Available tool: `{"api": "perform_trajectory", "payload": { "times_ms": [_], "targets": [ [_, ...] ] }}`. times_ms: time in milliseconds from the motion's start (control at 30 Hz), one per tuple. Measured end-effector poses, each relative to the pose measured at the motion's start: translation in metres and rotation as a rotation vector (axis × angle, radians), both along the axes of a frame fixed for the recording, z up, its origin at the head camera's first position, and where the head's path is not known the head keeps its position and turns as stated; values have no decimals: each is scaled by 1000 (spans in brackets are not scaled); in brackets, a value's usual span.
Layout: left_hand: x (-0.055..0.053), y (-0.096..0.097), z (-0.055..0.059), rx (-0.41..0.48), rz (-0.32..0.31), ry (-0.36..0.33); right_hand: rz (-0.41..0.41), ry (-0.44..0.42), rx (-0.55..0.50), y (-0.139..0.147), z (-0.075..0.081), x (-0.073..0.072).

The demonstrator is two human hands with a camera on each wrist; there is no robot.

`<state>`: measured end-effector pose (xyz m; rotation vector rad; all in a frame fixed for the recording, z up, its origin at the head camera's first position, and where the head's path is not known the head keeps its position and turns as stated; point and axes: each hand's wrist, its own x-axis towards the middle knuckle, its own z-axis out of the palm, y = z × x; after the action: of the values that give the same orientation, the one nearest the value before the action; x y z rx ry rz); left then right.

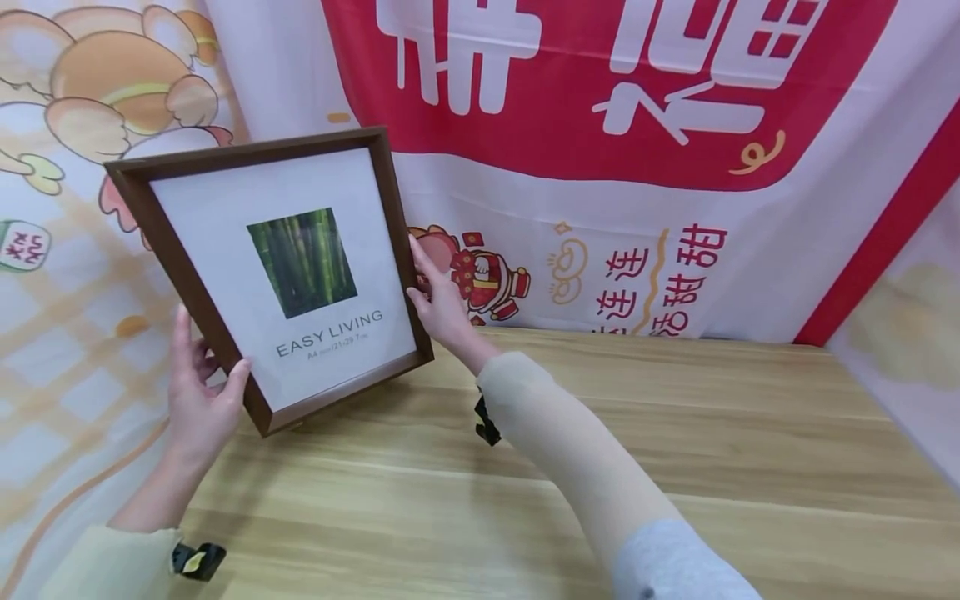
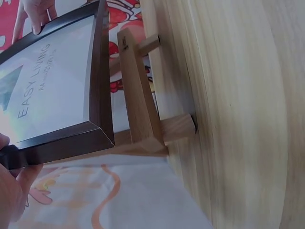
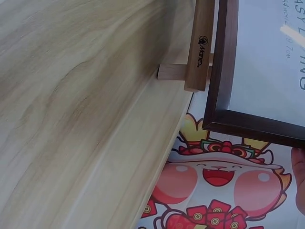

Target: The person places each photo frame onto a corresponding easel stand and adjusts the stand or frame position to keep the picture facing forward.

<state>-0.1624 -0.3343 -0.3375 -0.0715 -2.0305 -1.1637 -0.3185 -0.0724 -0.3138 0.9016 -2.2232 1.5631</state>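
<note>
A brown picture frame (image 1: pixel 348 171), with a green bamboo picture and the words EASY LIVING on its white sheet, is tilted back between both hands. My left hand (image 1: pixel 202 408) grips its left edge low down, thumb at the front and other fingers partly hidden behind. On the opposite edge, my right hand (image 1: pixel 444 307) holds the lower part of the side. Beneath the frame stands a small wooden easel (image 2: pixel 136 90), its ledge close under the frame's bottom edge. The right wrist view shows lettering on that ledge (image 3: pixel 199 52); whether frame and ledge touch, I cannot tell.
The easel stands on a wood-grain tabletop (image 1: pixel 600 467). Behind it hangs a red and white printed cloth (image 1: pixel 525 208). Another patterned cloth (image 1: pixel 67 333) covers the left side, close beside my left hand.
</note>
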Motion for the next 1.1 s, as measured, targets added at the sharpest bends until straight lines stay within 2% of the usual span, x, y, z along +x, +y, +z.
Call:
{"api": "perform_trajectory", "payload": {
  "times_ms": [167,300,467,633,800,967,1100],
  "targets": [
    [-4,-7,-2,-16,13,45,18,37,-8,-8,-1,-4],
    [-7,-13,-2,-5,22,80,3,89,-33,-17,-1,-6],
    [-11,-17,-2,43,41,76,-5,95,-24,-25,0,-8],
    [-20,-19,-6,58,37,73,-25,100,2,-27,-1,-14],
    [-31,-20,-8,56,42,103,-30,107,0,-25,-3,-17],
    [-31,-22,-10,31,65,125,-31,104,4,-29,-8,-18],
    [-28,-24,-13,25,68,123,-36,95,10,-35,-13,-20]
  ]
}}
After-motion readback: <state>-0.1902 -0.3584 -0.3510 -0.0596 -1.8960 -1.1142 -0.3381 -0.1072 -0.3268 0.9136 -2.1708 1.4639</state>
